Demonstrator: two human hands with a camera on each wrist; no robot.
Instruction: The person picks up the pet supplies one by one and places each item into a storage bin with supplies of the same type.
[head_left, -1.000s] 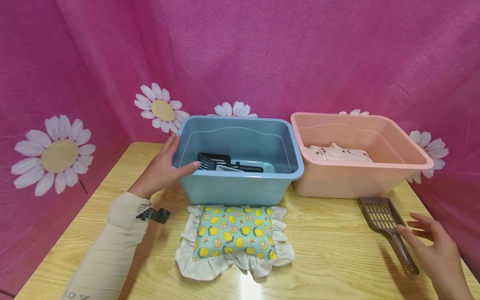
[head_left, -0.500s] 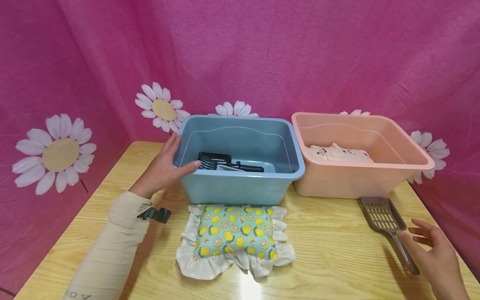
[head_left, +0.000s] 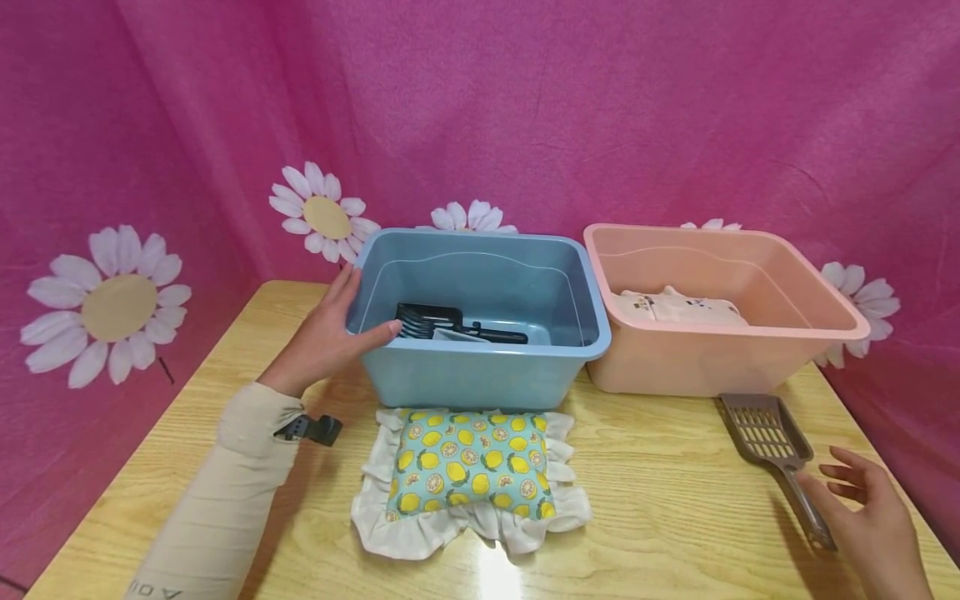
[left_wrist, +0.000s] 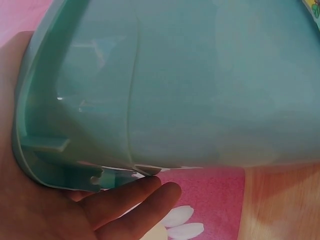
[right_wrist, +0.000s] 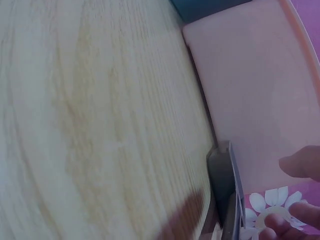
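Right hand [head_left: 870, 518] shifted slightly toward near edge of counter [head_left: 645, 517]; empty, loosely curved beside brown scoop [head_left: 767, 432], right edge. Left hand [head_left: 321, 340], spread, touches blue bin [head_left: 476, 379].

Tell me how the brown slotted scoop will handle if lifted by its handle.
The brown slotted scoop is probably stiff, since its handle runs straight and its head has a moulded shape. It looks light for its size, given the openings cut through that head. The handle's slight sheen suggests it could slip or twist a little.
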